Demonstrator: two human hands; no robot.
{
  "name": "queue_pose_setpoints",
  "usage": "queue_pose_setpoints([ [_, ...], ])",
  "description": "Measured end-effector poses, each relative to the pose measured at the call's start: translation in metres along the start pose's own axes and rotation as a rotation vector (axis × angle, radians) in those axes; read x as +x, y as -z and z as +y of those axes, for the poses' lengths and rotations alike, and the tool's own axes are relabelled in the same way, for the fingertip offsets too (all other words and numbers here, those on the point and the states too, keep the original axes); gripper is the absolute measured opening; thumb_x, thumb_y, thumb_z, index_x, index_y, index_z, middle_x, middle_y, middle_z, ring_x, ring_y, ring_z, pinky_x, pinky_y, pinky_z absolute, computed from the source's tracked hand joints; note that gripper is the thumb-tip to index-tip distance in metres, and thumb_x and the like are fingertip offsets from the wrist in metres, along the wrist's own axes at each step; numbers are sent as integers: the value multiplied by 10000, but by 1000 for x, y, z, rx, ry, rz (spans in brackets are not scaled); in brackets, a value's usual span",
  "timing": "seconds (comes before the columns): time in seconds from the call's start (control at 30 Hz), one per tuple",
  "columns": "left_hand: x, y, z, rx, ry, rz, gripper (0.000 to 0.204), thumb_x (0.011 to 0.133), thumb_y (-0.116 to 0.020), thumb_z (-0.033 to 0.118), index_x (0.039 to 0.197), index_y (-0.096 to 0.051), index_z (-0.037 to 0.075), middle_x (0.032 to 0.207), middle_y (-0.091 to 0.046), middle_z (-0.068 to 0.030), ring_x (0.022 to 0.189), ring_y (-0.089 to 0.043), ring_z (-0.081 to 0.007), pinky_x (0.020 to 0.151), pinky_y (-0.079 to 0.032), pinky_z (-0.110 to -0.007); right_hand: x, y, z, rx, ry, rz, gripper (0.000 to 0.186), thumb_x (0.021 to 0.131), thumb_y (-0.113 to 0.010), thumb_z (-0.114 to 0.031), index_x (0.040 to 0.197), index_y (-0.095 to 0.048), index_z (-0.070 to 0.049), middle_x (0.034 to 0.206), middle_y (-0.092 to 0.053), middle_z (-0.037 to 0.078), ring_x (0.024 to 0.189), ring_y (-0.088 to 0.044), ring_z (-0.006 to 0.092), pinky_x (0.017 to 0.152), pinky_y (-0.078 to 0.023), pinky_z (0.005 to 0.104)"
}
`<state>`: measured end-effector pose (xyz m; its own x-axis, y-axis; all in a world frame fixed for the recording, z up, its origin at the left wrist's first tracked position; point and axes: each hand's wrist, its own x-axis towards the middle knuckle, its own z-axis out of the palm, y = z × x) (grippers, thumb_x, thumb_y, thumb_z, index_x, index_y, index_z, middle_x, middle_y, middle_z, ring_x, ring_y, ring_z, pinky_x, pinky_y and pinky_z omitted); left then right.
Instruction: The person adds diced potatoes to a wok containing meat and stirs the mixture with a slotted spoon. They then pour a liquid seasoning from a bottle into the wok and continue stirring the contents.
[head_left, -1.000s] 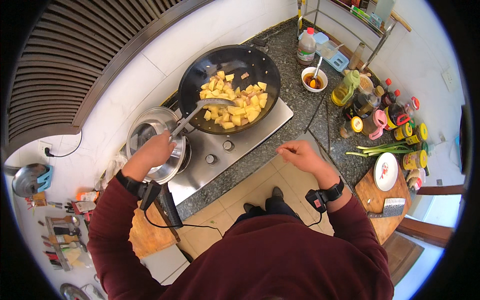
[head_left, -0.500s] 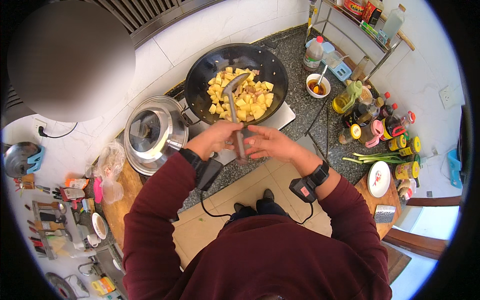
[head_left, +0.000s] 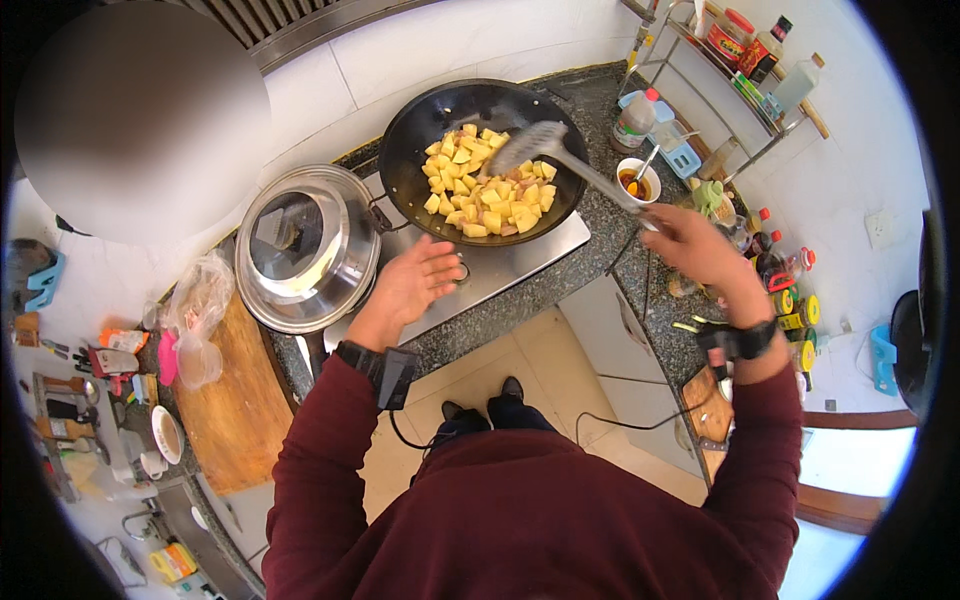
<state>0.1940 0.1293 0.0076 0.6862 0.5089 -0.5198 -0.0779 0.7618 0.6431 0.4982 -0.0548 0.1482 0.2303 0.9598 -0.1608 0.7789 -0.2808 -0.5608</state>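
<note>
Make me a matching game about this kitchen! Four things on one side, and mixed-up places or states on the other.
Things:
1. spatula
2. yellow chunks
3. white bowl
4. left hand

Places and states:
A. has a spoon in it
B. open, holding nothing
C. gripped by the right hand
D. heaped inside the black wok

Right pairs: 1-C, 2-D, 3-A, 4-B

- Two bare hands (head_left: 413, 283)
- One raised spatula (head_left: 592, 176)
- One stovetop wok (head_left: 430, 115)
- Dozens of yellow cubes (head_left: 497, 217)
- One lidded pot (head_left: 275, 295)
- One sauce bowl (head_left: 655, 188)
- Two dark shoes (head_left: 512, 387)
</note>
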Motion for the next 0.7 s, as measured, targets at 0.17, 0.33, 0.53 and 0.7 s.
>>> queue_pose_setpoints([
  [0.17, -20, 39, -13, -237, -59, 92, 318, 858, -478, 342, 943, -552, 45, 783, -586, -52, 742, -561, -196, 678, -445, -322, -33, 45, -29, -259, -142, -113, 313, 724, -586, -117, 1002, -542, 22, 678, -559, 168, 612, -555, 244, 584, -432, 329],
  [0.33, -21, 44, -22, -284, -78, 86, 301, 857, -478, 338, 916, -550, 51, 773, -586, -52, 737, -558, -192, 675, -444, -314, -5, 14, -9, -357, 130, -159, 349, 715, -579, -87, 1039, -518, 32, 725, -570, 194, 654, -571, 274, 610, -443, 342],
  [0.53, -20, 35, -30, -288, -86, 109, 291, 865, -459, 327, 912, -551, 55, 764, -577, -49, 725, -556, -201, 669, -446, -323, 53, -72, 18, -174, 150, 122, 314, 743, -557, -120, 1012, -505, 34, 739, -558, 217, 701, -550, 351, 626, -448, 396],
  [0.7, -37, 45, -36, -265, -104, 158, 286, 868, -455, 322, 900, -552, 55, 756, -578, -47, 726, -555, -194, 670, -442, -318, 57, -58, 29, 395, -226, 73, 314, 817, -519, -169, 1071, -508, 15, 592, -527, 89, 399, -487, 179, 373, -402, 297],
])
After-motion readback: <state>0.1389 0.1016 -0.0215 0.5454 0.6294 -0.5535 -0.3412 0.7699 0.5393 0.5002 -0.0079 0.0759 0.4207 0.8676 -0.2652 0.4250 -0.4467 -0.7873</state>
